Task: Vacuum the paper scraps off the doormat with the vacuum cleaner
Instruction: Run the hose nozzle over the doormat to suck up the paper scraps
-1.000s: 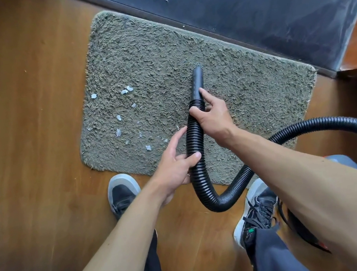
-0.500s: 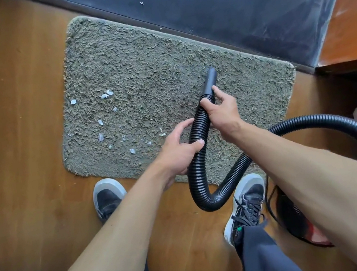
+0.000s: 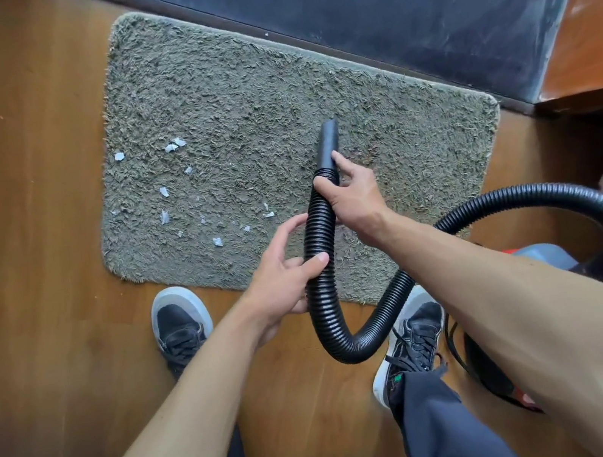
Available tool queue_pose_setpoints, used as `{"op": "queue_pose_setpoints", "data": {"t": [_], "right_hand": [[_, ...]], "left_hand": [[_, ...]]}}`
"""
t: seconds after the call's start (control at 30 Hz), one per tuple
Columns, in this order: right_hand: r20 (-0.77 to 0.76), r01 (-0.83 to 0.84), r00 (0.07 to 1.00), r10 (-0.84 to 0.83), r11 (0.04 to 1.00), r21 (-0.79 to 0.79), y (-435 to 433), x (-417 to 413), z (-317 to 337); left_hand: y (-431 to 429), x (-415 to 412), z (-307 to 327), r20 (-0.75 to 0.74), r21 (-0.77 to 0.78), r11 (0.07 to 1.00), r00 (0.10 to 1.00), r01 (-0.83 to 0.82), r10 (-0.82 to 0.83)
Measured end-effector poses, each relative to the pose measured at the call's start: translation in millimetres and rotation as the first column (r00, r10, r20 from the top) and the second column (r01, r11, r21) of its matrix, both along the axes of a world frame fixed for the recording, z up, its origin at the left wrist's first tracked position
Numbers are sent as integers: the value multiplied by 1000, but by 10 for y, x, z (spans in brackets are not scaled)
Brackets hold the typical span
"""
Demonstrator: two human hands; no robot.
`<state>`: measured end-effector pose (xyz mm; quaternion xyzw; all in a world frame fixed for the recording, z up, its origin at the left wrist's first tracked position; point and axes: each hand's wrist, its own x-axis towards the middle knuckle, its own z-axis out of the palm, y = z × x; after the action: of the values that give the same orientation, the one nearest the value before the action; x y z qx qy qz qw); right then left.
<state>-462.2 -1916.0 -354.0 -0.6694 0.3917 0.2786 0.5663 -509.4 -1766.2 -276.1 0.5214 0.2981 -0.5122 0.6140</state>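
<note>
You are looking down at a shaggy grey-green doormat (image 3: pixel 274 121) lying on a wooden floor (image 3: pixel 19 195), with its far long edge against a dark threshold strip (image 3: pixel 393 1). Your right hand (image 3: pixel 357 199) is wrapped around the black ribbed vacuum hose (image 3: pixel 316 233) just below its smooth black nozzle (image 3: pixel 328 142), fingers closed on the hose with the thumb lying along the nozzle's base. Your left hand (image 3: pixel 284 275) grasps the same hose lower down, thumb pressed across the ribs and fingers curled behind it. The nozzle points away from you, over the middle of the mat; whether its tip touches the pile cannot be told. The paper scraps (image 3: pixel 174 146) are small white bits scattered across the left half of the mat, well to the left of the nozzle, from a pair near the left middle down to several close to the near edge, beside your left hand. From your hands the hose drops into a loop over the floor, then arcs off to the right toward the vacuum cleaner body (image 3: pixel 535 253), of which only a grey and red part shows behind your right forearm. Your two dark sneakers with pale soles stand at the mat's near edge, the left shoe (image 3: pixel 179 320) on bare floor, the right shoe (image 3: pixel 414 341) beneath the hose loop. No writing or brand can be read anywhere.
</note>
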Motion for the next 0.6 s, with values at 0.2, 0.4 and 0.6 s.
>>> {"op": "queue_pose_setpoints", "data": {"t": [0.2,0.4,0.6], "right_hand": [[-42,-102,994,105,993,66,303,-178,46],[-116,-191,972,205,974,123,383,-459,106],[-94,-313,943,319,947,73,351,-807,81]], "left_hand": [[231,-320,76,-23,28,995,995,-98,99],[275,-684,182,-59,50,991,990,-121,124],[143,-1017,189,-97,54,991,987,-120,125]]}}
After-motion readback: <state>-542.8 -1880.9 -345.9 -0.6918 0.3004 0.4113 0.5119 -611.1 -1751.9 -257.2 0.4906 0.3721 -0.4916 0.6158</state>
